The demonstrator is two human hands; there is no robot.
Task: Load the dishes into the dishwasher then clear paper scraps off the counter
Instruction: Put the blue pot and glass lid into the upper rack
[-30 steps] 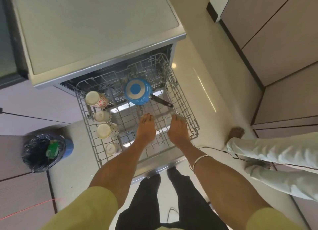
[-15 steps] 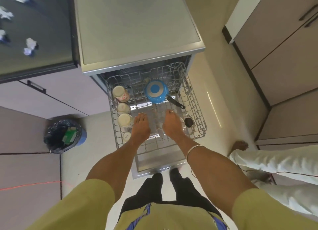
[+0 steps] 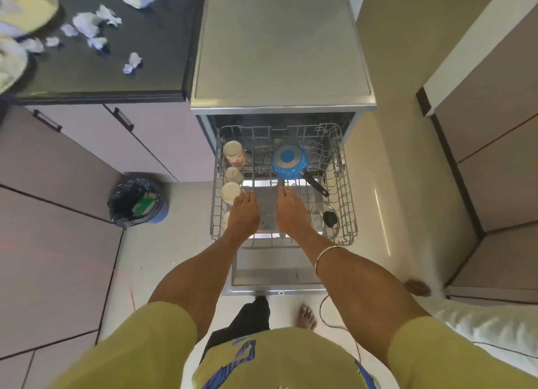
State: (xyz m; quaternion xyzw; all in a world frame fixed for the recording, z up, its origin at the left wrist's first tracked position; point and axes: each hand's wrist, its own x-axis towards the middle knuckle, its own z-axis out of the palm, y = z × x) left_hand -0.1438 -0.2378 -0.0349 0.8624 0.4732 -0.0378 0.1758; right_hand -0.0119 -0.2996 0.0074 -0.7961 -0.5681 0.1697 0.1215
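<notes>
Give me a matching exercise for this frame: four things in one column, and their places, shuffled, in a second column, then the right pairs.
Things:
1. blue saucepan
2. glass lid
3. paper scraps
4. bin

Places:
A. on the dark counter
B. on the floor, left of the dishwasher
C. upside down at the rear of the rack
D. at the rack's front right corner

Pairs: 1-C, 2-D, 3-A, 4-B
</notes>
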